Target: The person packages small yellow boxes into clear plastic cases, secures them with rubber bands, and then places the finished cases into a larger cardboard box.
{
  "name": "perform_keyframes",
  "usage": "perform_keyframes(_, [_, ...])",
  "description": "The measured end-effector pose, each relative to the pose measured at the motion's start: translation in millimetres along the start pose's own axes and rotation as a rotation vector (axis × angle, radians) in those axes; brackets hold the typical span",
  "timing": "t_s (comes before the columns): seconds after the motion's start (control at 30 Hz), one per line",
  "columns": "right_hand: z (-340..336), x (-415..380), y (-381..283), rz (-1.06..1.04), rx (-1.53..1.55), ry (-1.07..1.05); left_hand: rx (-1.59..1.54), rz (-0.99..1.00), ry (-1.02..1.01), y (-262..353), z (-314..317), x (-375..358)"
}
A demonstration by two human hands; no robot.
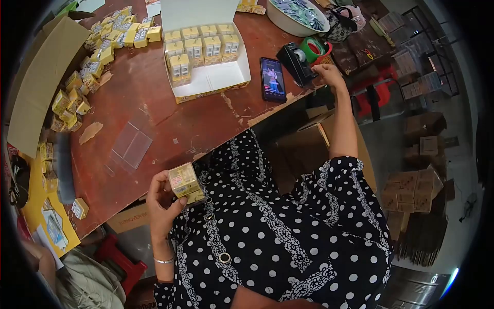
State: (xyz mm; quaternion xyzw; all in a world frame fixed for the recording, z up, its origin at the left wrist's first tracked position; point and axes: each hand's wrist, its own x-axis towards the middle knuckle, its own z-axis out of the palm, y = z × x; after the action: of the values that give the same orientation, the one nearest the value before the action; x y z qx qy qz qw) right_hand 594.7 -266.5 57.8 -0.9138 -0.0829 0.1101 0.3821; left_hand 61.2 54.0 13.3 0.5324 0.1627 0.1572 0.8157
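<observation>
My left hand grips a small yellow printed box near the table's front edge, fingers and thumb round its sides. My right hand is at the end of a black tape dispenser, its fingers pinched together. Whatever is between those fingertips is too small to make out. An open white display carton stands in front of me with several small yellow boxes in rows inside and bare floor at its front right. Between carton and dispenser lies a phone with its screen lit.
Many small yellow boxes are heaped at the back left beside a cardboard flap. A clear plastic sheet lies on the red table. At the back are green and red tape rolls and a white basin of small packets. Another person sits lower left.
</observation>
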Motion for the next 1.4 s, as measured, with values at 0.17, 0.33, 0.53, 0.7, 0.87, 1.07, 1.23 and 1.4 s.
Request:
perform_keyframes(0.17, [3.3, 6.0, 4.9, 0.089, 0.094, -0.146, 0.013, -0.019, 0.016, -0.8, 0.1, -1.4])
perform_keyframes(0.33, [7.7, -1.8, 11.2, 0.070, 0.282, -0.102, 0.030, -0.019, 0.018, -1.1, -1.1, -2.6])
perform_keyframes(0.53, [-1.9, -15.6, 43.8, -0.025, 0.731, -0.114, 0.000, -0.033, -0.021, -2.0, 8.7, -2.2])
perform_keyframes(0.7, [21.2, -21.6, 63.5, -0.074, 0.770, -0.031, 0.005, -0.014, -0.025, -1.5, 10.2, -6.1])
perform_keyframes(0.87, [33.3, -22.1, 66.9, -0.125, 0.791, 0.060, 0.008, -0.007, -0.020, -0.7, 11.0, -8.3])
perform_keyframes(1.07, [14.5, -3.3, 89.1, -0.287, 0.055, 0.339, -0.039, 0.073, 0.035, 8.2, 26.8, -6.4])
perform_keyframes(1.23, [44.6, -117.0, -66.8, -0.391, 0.687, 0.031, 0.231, 0.283, 0.236, 6.7, 29.3, -5.1])
perform_keyframes(1.4, [143.5, -258.1, -145.6, -0.540, 0.837, -0.593, 0.519, 0.448, 0.377, 9.8, 37.7, -1.9])
